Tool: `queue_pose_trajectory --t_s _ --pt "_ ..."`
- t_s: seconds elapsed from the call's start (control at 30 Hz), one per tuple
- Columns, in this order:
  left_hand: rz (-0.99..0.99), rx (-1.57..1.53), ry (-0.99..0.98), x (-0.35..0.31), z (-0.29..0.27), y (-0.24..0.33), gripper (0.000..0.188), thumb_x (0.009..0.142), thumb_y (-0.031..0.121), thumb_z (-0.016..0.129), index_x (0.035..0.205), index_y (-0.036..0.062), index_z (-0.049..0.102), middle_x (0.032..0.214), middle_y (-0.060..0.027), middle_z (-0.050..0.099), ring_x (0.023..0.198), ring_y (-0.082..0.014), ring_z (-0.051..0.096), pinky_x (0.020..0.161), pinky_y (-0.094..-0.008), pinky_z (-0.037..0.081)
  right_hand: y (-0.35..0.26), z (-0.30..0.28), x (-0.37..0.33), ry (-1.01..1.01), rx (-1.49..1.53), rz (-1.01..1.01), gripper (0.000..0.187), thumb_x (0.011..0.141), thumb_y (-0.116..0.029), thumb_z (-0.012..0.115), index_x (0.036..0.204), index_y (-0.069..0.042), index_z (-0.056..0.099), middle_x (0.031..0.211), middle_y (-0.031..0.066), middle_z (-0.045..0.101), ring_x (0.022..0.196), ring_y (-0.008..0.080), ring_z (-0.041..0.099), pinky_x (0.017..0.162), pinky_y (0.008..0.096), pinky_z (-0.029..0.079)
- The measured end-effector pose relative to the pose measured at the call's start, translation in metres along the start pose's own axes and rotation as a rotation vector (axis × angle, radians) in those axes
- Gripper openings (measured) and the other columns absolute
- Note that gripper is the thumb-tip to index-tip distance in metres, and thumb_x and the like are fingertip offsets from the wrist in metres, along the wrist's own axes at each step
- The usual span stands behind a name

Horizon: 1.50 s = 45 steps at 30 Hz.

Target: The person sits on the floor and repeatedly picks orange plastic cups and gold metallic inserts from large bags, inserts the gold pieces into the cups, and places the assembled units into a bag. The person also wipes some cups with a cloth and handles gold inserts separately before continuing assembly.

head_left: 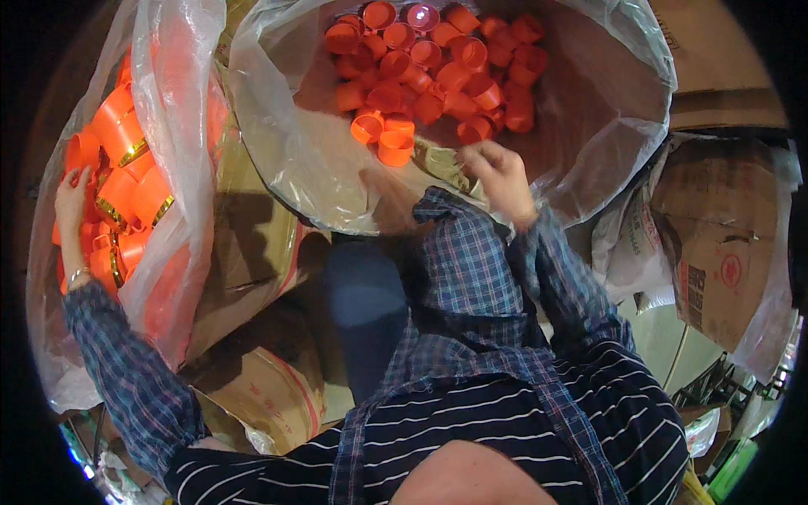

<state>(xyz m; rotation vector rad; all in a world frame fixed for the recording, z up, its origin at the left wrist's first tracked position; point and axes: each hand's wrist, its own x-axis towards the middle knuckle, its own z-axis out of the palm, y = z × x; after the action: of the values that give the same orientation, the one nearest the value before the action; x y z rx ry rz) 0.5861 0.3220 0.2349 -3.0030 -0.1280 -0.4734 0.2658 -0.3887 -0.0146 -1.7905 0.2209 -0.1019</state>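
Observation:
At the left, my left hand (71, 200) reaches into a clear plastic bag (181, 93) full of orange plastic pieces (126, 192), some with shiny gold bands. Its fingertips close on the lower edge of an orange cup-shaped piece (82, 151). My right hand (502, 175) is at the near side of a large plastic-lined container (589, 109), its fingers curled together. Whatever lies between those fingers, if anything, is hidden. A khaki cloth (443, 164) lies beside them. Small orange cups (454, 77) are heaped in the container, several nearest the front edge.
Cardboard boxes stand between the bag and my legs (269, 370) and at the right (711, 244), the latter partly under plastic. A white sack (631, 248) leans beside the right box. My plaid apron (467, 261) rises to the container's near rim.

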Motion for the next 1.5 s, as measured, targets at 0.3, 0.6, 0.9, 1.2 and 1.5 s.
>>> queue_pose_trajectory --t_s 0.3,0.6,0.9,1.2,1.5 --pt "0.482 -0.4 0.536 -0.298 -0.131 0.178 0.026 0.098 0.013 0.063 0.118 -0.0031 0.067 0.122 -0.0174 0.068 0.112 -0.0305 0.066 0.097 -0.04 0.052 0.221 0.003 0.035 -0.404 -1.144 0.371 0.069 0.088 -0.062 0.061 0.134 -0.01 0.059 0.143 0.0146 0.052 0.133 0.0381 0.046 0.107 0.0461 0.042" --pt "0.767 -0.804 -0.16 -0.433 -0.066 0.337 0.021 0.075 0.007 0.08 0.094 0.003 0.071 0.099 -0.0123 0.073 0.082 -0.0284 0.07 0.071 -0.0351 0.056 0.104 -0.091 0.019 0.076 0.015 0.019 0.019 0.1 -0.019 0.057 0.108 -0.002 0.064 0.094 0.0037 0.065 0.086 0.018 0.062 0.079 0.032 0.051" --pt "0.612 -1.158 -0.208 -0.47 -0.003 0.383 0.012 0.079 -0.001 0.076 0.089 -0.0009 0.07 0.093 -0.0141 0.072 0.083 -0.0278 0.072 0.076 -0.0341 0.057 0.157 -0.122 -0.162 0.19 0.083 0.792 0.052 0.097 -0.041 0.064 0.126 0.001 0.055 0.108 0.0147 0.067 0.094 0.0244 0.069 0.077 0.0387 0.059" --pt "0.6 -1.093 -0.083 -0.475 0.023 0.381 0.009 0.08 0.006 0.076 0.084 0.0044 0.069 0.087 -0.0086 0.071 0.075 -0.027 0.068 0.067 -0.0343 0.053 0.257 -0.08 -0.109 0.254 0.15 0.607 0.069 0.091 -0.05 0.067 0.139 -0.002 0.053 0.115 0.0144 0.069 0.094 0.0322 0.068 0.078 0.0464 0.056" --pt "0.599 -1.126 -0.049 -0.477 0.021 0.38 0.008 0.079 0.005 0.076 0.084 0.0045 0.069 0.085 -0.009 0.071 0.074 -0.0277 0.068 0.066 -0.0336 0.054 0.292 -0.08 -0.075 0.665 0.142 0.57 0.024 0.086 -0.016 0.079 0.078 0.003 0.066 0.068 0.0065 0.062 0.056 0.0168 0.052 0.052 0.0379 0.041"
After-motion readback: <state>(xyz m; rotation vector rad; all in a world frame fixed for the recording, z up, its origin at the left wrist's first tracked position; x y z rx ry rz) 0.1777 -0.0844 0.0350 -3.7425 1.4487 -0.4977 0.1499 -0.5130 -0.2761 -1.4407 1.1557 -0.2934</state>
